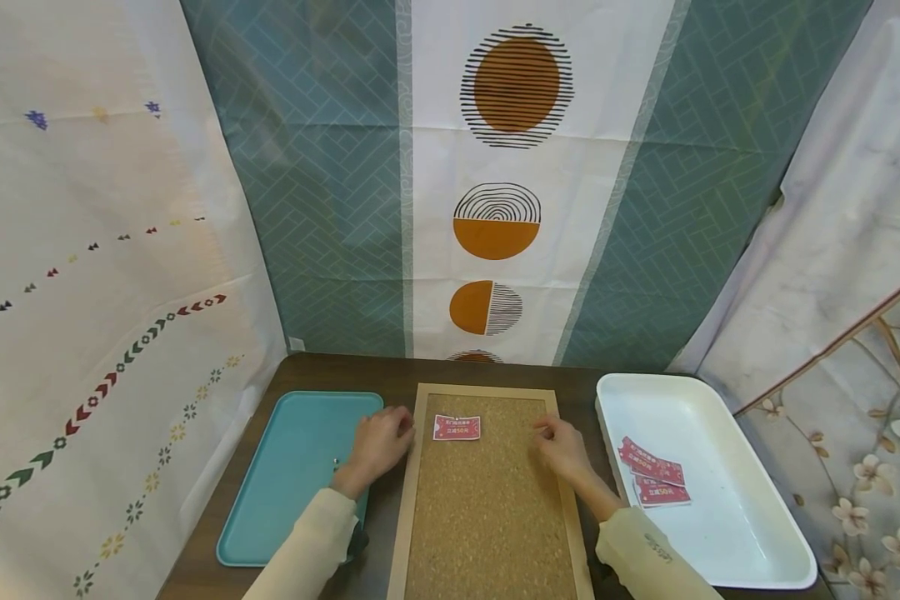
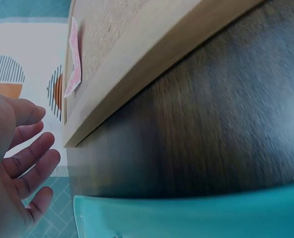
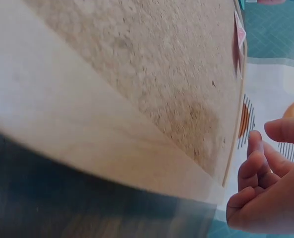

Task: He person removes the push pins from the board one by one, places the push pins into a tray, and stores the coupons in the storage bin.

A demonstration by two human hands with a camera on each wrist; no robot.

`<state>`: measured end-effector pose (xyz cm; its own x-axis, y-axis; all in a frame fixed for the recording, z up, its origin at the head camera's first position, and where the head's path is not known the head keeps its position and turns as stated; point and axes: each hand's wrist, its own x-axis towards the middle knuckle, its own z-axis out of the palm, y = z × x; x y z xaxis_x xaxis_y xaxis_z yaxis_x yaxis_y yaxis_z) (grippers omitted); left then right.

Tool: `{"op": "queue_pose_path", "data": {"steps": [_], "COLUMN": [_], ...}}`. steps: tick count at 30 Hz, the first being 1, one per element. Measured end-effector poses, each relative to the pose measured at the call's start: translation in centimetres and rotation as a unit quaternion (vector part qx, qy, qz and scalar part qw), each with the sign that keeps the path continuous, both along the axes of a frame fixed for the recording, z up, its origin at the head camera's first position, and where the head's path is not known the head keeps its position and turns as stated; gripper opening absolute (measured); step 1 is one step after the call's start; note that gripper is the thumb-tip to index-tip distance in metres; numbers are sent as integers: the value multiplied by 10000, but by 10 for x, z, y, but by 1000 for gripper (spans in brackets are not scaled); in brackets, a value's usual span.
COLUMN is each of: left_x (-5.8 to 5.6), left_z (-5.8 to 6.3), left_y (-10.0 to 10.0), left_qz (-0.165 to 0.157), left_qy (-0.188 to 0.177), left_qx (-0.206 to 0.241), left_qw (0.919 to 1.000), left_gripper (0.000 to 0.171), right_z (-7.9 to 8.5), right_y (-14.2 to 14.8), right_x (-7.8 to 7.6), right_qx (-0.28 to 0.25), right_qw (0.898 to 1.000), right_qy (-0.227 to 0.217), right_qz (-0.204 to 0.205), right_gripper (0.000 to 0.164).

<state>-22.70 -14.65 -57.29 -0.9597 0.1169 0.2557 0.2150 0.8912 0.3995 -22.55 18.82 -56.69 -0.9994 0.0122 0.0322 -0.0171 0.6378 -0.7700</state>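
Note:
A red paper coupon (image 1: 457, 427) with white print is on the upper left of the wood-framed cork board (image 1: 495, 508); in the left wrist view the coupon (image 2: 74, 59) curls off the cork. My left hand (image 1: 378, 442) hovers by the board's left frame, beside the teal tray, its fingers loosely bent with nothing between them. Over the board's right frame is my right hand (image 1: 562, 447), thumb apart from the half-curled fingers and holding nothing in the right wrist view. Small shiny bits (image 1: 336, 461) show in the teal tray by my left wrist.
The teal tray (image 1: 270, 492) lies left of the board on the dark wood table (image 1: 378, 517). To the right stands a white tray (image 1: 735, 508) with several red coupons (image 1: 656, 475) overlapping inside. Patterned cloth (image 1: 330, 208) hangs behind and at both sides.

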Motion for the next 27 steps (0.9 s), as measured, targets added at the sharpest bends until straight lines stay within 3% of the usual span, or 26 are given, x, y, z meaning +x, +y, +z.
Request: {"op": "queue_pose_path", "data": {"steps": [8,16,27], "left_x": [-9,-14,-22], "left_z": [-3,-6,-4], "left_y": [10,12,23], "left_qz": [-1,-98,-172], "left_qy": [-172,-173,-238], "left_qx": [144,3,116], "left_qw": [9997,9998,9995], "left_gripper": [9,6,10], "right_z": [-9,-14,-15], "right_y": [-9,-20,-30], "right_x": [-1,-4,-9], "right_qx": [-54,-98,-206], "right_qw": [10000,9998,9997], "right_qy": [26,131,-112], "right_qz": [55,148,83], "right_gripper": [27,27,26]}}
